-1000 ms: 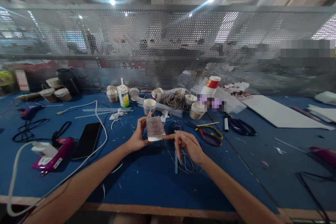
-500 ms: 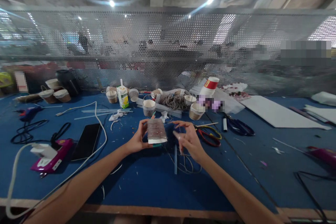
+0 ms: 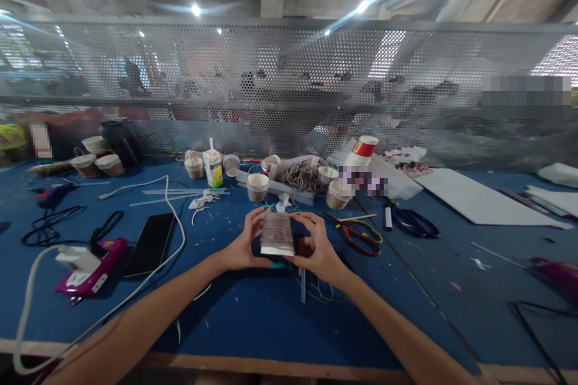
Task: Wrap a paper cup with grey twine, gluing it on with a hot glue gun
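A small cup wrapped in brown cord (image 3: 277,231), with its white rim facing down, is held above the blue table at the middle. My left hand (image 3: 245,240) grips its left side, fingers behind and thumb below. On the other side, my right hand (image 3: 316,246) curls around the cup, fingertips at its upper right edge and thumb near the rim. A bit of teal shows under the cup by my left thumb. Below my right hand lie a clear glue stick (image 3: 303,287) and loose thin cord (image 3: 326,293) on the table.
Red-and-yellow-handled scissors (image 3: 361,237) and dark-handled scissors (image 3: 413,221) lie to the right. Several cord-wrapped cups, a drink carton (image 3: 214,168) and a cord bundle (image 3: 301,178) stand farther back. Leftward are a phone (image 3: 150,245), a white cable (image 3: 181,222) and a purple power strip (image 3: 97,271).
My right hand has moved left from beside the cup and now closes on its right side. The cup has shifted slightly right and down, still in my left hand.
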Demonstrator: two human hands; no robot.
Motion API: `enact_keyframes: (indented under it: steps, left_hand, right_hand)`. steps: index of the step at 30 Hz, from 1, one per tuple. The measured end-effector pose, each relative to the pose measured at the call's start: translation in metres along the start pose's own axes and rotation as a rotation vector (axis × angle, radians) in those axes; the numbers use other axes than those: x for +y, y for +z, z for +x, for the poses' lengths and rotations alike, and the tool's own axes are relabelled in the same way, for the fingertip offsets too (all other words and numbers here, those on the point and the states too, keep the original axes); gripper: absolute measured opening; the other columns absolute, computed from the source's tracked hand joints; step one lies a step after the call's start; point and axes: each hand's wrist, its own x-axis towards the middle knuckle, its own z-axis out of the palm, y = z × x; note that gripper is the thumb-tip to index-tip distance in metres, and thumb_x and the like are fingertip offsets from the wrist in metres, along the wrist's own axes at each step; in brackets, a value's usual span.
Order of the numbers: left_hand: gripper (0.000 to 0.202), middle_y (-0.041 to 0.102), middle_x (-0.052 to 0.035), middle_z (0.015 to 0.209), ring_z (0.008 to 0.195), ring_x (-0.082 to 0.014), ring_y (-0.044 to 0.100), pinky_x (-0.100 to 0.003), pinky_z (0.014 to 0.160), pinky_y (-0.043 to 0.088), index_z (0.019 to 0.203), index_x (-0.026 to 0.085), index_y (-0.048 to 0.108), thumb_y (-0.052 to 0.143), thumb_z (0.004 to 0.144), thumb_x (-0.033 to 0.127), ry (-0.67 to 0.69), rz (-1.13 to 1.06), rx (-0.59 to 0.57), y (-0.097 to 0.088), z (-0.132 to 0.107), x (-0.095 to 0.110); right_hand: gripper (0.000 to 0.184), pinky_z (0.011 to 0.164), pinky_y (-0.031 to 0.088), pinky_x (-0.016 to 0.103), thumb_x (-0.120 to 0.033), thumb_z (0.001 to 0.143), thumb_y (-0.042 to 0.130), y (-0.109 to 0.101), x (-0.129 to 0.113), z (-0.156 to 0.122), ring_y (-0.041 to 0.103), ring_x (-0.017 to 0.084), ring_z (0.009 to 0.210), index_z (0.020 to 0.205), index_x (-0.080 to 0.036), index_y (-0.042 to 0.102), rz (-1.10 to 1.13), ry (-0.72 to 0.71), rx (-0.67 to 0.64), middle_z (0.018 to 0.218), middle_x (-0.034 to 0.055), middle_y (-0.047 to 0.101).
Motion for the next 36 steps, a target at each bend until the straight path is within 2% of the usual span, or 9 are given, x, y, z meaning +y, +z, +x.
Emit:
enact_keyframes:
  steps: [2, 6, 10, 12, 15, 18, 24, 32, 36]
  left_hand:
    - [0.104, 0.020, -0.0191, 0.149, 0.135, -0.0346, 0.034, -0.056, 0.108, 0.033, 0.138, 0.027, 0.015, 0.082, 0.060, 0.032, 0.078, 0.114, 0.058, -0.001, -0.001, -0.002]
    - [0.094, 0.032, -0.0165, 0.143, 0.133, -0.0323, 0.037, -0.055, 0.110, 0.030, 0.139, 0.026, 0.017, 0.075, 0.066, 0.021, 0.146, 0.295, 0.043, -0.002, -0.003, -0.007]
    - [0.080, 0.038, -0.0150, 0.135, 0.128, -0.0305, 0.041, -0.051, 0.106, 0.038, 0.135, 0.023, 0.026, 0.071, 0.069, 0.018, 0.198, 0.402, 0.124, -0.002, -0.002, -0.007]
    - [0.074, 0.038, -0.0143, 0.132, 0.129, -0.0301, 0.038, -0.049, 0.105, 0.039, 0.132, 0.023, 0.030, 0.068, 0.070, 0.016, 0.247, 0.455, 0.253, -0.003, 0.000, -0.006]
    - [0.077, 0.032, -0.0139, 0.134, 0.131, -0.0297, 0.034, -0.048, 0.107, 0.037, 0.134, 0.024, 0.026, 0.067, 0.069, 0.015, 0.258, 0.493, 0.463, -0.006, 0.001, -0.003]
    - [0.083, 0.027, -0.0138, 0.136, 0.131, -0.0295, 0.035, -0.047, 0.108, 0.036, 0.138, 0.025, 0.019, 0.067, 0.070, 0.018, 0.188, 0.463, 0.551, -0.009, 0.001, -0.004]
    - [0.077, 0.030, -0.0134, 0.135, 0.128, -0.0287, 0.038, -0.047, 0.108, 0.036, 0.134, 0.024, 0.022, 0.066, 0.071, 0.023, 0.106, 0.335, 0.530, -0.010, 0.003, -0.008]
    - [0.079, 0.033, -0.0147, 0.135, 0.128, -0.0287, 0.041, -0.047, 0.109, 0.035, 0.133, 0.023, 0.020, 0.068, 0.072, 0.032, 0.062, 0.222, 0.424, -0.009, 0.000, -0.005]
    - [0.079, 0.035, -0.0149, 0.136, 0.127, -0.0286, 0.043, -0.046, 0.108, 0.035, 0.133, 0.023, 0.020, 0.068, 0.072, 0.037, 0.061, 0.157, 0.388, -0.009, 0.000, -0.004]
  right_hand:
    - [0.071, 0.045, 0.047, 0.021, -0.026, 0.064, 0.078, 0.000, 0.002, 0.000, 0.054, 0.009, 0.068, 0.125, -0.027, 0.042, -0.017, -0.004, 0.000, 0.137, 0.0141, 0.029]
    - [0.070, 0.045, 0.046, 0.022, -0.022, 0.071, 0.071, 0.004, 0.008, -0.003, 0.047, 0.002, 0.053, 0.130, -0.030, 0.033, -0.032, -0.023, -0.053, 0.140, 0.0144, 0.029]
    - [0.076, 0.050, 0.050, 0.026, -0.033, 0.072, 0.074, -0.001, 0.004, -0.003, 0.050, 0.006, 0.057, 0.133, -0.030, 0.028, -0.107, -0.104, -0.092, 0.140, 0.0160, 0.031]
    - [0.081, 0.054, 0.051, 0.028, -0.039, 0.069, 0.077, -0.013, -0.004, 0.000, 0.051, 0.007, 0.058, 0.133, -0.029, 0.029, -0.201, -0.120, -0.106, 0.133, 0.0147, 0.041]
    - [0.054, 0.062, 0.051, 0.030, -0.043, 0.079, 0.064, -0.040, -0.018, 0.006, 0.056, 0.014, 0.069, 0.124, -0.024, 0.041, -0.482, -0.013, -0.099, 0.112, 0.0107, 0.055]
    - [0.046, 0.067, 0.049, 0.033, -0.049, 0.077, 0.061, -0.067, -0.023, 0.010, 0.059, 0.021, 0.080, 0.110, -0.019, 0.050, -0.701, 0.159, -0.119, 0.109, 0.0119, 0.057]
    - [0.046, 0.066, 0.046, 0.032, -0.035, 0.057, 0.073, -0.077, -0.018, 0.008, 0.057, 0.026, 0.082, 0.092, -0.018, 0.050, -0.887, 0.360, -0.320, 0.098, 0.0106, 0.057]
    - [0.021, 0.053, 0.030, 0.027, -0.018, 0.069, 0.053, -0.050, -0.018, 0.008, 0.053, 0.020, 0.060, 0.087, -0.018, 0.042, -0.957, 0.393, -0.346, 0.068, 0.0039, 0.054]
    - [0.014, 0.057, 0.034, 0.027, -0.022, 0.074, 0.051, -0.055, -0.018, 0.012, 0.056, 0.019, 0.063, 0.086, -0.019, 0.044, -0.895, 0.361, -0.240, 0.069, 0.0031, 0.056]
